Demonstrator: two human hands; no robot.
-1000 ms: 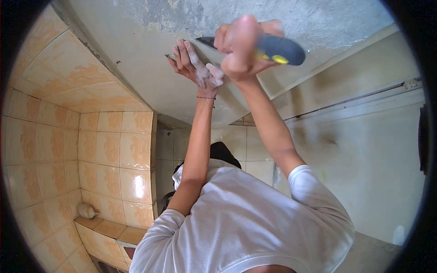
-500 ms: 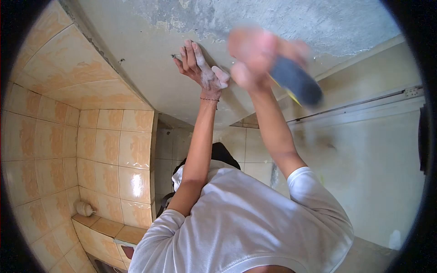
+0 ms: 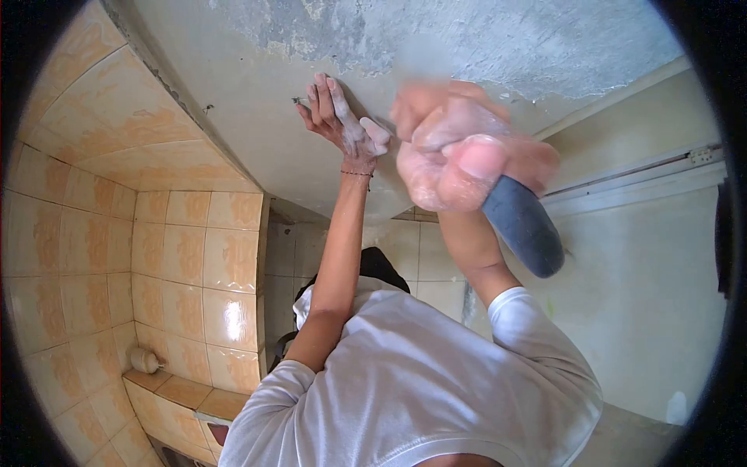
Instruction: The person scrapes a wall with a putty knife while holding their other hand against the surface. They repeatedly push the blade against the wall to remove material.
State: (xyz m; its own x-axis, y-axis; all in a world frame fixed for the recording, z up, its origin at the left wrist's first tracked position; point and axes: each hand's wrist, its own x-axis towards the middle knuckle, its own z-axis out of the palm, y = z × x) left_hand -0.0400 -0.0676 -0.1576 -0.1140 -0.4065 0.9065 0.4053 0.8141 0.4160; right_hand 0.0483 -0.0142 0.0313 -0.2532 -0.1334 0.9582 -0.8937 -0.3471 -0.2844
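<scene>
My left hand [image 3: 342, 124], dusted with white powder, rests against the painted wall [image 3: 257, 132] with its fingers stretched out. It holds nothing. My right hand [image 3: 467, 152], also whitened, is closed around the dark grey handle of a scraper [image 3: 525, 229]. The rounded end of the handle sticks out below the fist. Beyond my fingers, a pale blurred shape over the wall seems to be its blade. A rough grey patch of bare plaster [image 3: 529, 39] spreads above both hands, with a ragged paint edge.
Orange-and-cream tiles [image 3: 167, 249] cover the wall and ledge on the left. A round fitting [image 3: 144, 358] sits above the ledge. To the right runs a metal track [image 3: 638, 175] along a pale panel. A small nail or plug [image 3: 298, 100] pokes from the wall by my left fingertips.
My right hand and the scraper have moved down and look larger, closer to the camera. The handle end now sits lower. My left hand stays in the same place on the wall.
</scene>
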